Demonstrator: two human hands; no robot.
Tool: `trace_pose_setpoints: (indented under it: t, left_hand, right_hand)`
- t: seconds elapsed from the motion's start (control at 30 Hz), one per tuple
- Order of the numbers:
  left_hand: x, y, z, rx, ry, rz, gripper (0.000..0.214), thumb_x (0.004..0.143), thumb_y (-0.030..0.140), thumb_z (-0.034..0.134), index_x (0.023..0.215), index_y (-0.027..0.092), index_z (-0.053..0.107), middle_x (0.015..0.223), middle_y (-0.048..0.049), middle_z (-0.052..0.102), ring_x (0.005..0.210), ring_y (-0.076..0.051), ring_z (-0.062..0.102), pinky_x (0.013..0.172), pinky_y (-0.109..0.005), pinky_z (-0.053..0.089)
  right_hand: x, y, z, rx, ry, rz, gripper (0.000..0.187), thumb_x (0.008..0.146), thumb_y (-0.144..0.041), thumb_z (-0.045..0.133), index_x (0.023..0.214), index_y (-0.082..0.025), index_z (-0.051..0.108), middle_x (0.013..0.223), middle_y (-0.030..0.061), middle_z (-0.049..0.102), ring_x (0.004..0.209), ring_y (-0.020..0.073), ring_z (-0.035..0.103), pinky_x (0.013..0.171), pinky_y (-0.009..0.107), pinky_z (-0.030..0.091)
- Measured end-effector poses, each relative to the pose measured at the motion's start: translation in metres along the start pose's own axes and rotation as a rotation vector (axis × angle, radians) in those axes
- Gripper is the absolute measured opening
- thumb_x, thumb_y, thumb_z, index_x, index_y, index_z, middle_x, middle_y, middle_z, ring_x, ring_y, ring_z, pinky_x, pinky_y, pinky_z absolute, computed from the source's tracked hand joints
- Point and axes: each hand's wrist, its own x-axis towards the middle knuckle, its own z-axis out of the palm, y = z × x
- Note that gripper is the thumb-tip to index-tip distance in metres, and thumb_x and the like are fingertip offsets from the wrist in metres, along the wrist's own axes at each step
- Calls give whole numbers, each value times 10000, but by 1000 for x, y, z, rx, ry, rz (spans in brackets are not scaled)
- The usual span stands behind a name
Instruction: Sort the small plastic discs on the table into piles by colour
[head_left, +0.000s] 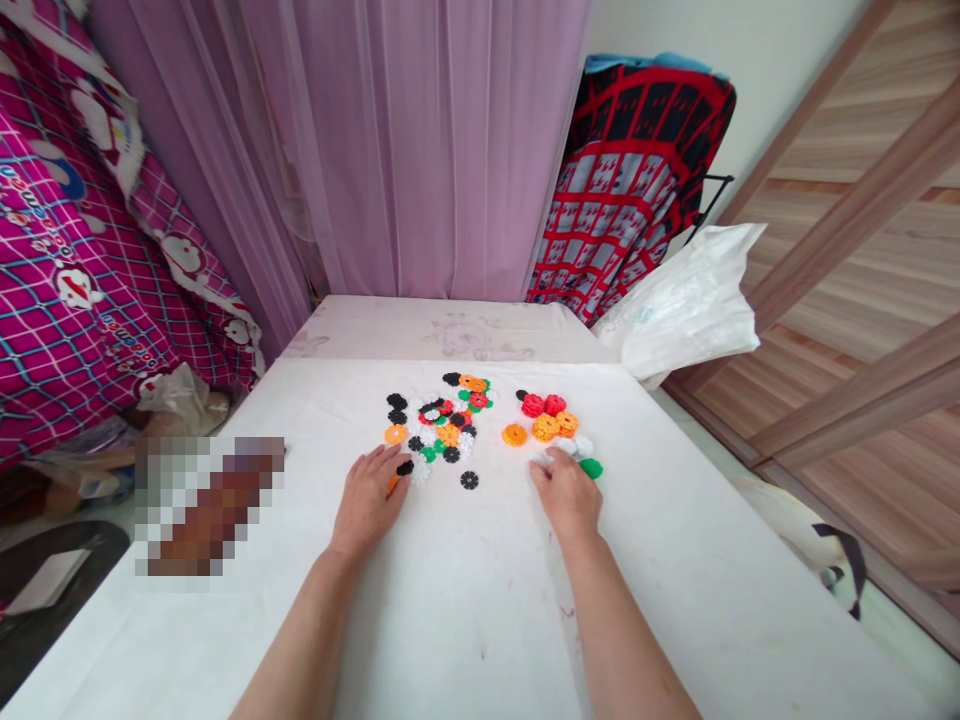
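Many small notched plastic discs, like snowflake building pieces, lie on a white-covered table (pixel 480 570). My left hand (pixel 369 500) rests at the near left of a mixed pile (pixel 448 436). An orange disc (pixel 392 484) and a black disc (pixel 405 467) show between its thumb and index finger. My right hand (pixel 571 492) is closed at the white discs (pixel 582 447) on the right, its thumb and fingertips on a white piece. By its knuckles lies a green disc (pixel 591 468). Between the hands is a single black disc (pixel 469 480).
Red discs (pixel 533 405) and orange discs (pixel 545 428) sit in separate groups beyond my right hand. A white plastic bag (pixel 686 300) stands at the table's right edge. A pixelated patch (pixel 217 510) covers something at left. Purple curtains (pixel 420 150) hang behind.
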Motion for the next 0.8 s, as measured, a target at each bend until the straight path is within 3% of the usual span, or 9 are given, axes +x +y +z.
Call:
trace_pose_setpoints:
  t: [0.07,0.2,0.7,0.8]
  left_hand:
    - [0,0,0,6,6,7,357,889,330,441,1165,246,651,1327,-73,620,1294,-288,508,1084,-537,379]
    - [0,0,0,12,13,17,357,893,328,434,1165,247,651,1323,-74,622,1287,-282,515,1082,-527,385]
    - [0,-3,3,2,25,7,345,896,333,443,1159,256,654,1323,-76,622,1282,-287,516,1080,-541,380]
    - [-1,-3,3,6,16,8,349,899,332,439,1168,257,650,1327,-75,619,1290,-288,509,1082,-545,375]
  right_hand:
    - [-7,1,-1,3,-15,4,316,930,-359,497,1188,-226,622,1006,34,698,842,154,623,627,242,357]
    - [-21,0,-1,-44,-40,-95,283,952,-279,434,1067,-267,693,1012,18,681,798,125,619,612,228,347]
    - [-16,-4,2,-84,-3,-85,398,944,-269,415,1298,-289,596,1095,48,671,860,157,642,664,242,414]
    - [-12,-7,0,-114,-44,-102,415,947,-275,402,1325,-306,571,1083,51,672,850,160,650,661,248,421]
